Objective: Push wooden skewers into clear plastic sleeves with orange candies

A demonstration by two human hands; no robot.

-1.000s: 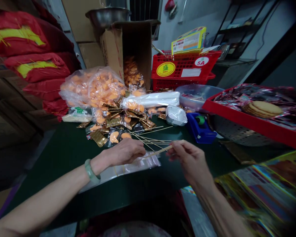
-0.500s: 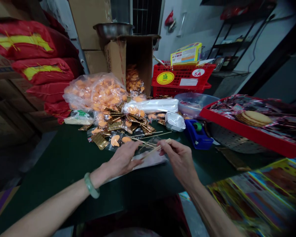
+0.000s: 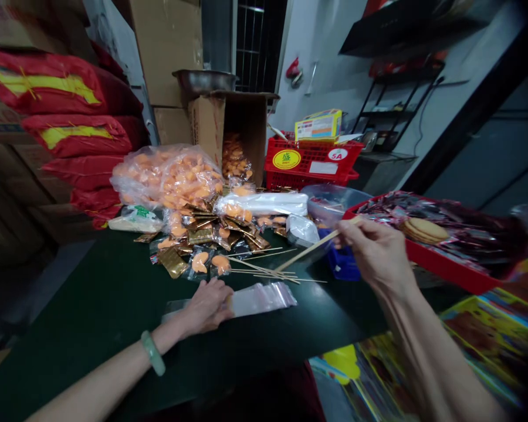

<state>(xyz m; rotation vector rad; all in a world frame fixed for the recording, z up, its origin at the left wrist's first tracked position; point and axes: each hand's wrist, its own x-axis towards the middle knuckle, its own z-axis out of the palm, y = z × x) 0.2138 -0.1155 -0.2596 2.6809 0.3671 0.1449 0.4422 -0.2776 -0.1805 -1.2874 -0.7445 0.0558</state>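
My left hand [image 3: 209, 305], with a green bangle [image 3: 153, 353] on the wrist, rests on a stack of clear plastic bags [image 3: 259, 299] lying on the dark green table; its fingers are bent together over them. My right hand [image 3: 372, 246] is raised at the right, pinching the upper end of a wooden stick [image 3: 308, 250], which slants down to the left. Several thin sticks [image 3: 264, 273] lie crossed on the table beyond the bags. Behind them are small packets with orange pieces [image 3: 199, 262] and gold wrappers [image 3: 172, 262].
A blue tape dispenser [image 3: 344, 264] stands behind my right hand. A red tray [image 3: 449, 266] of packets and round biscuits is at the right, red baskets [image 3: 310, 161] at the back. A large bag of orange pieces [image 3: 171, 176] and stacked red sacks [image 3: 83, 135] are at the left.
My right hand has moved right and up with a stick, away from my left hand. My left hand has come down onto the bags. The view has shifted slightly.
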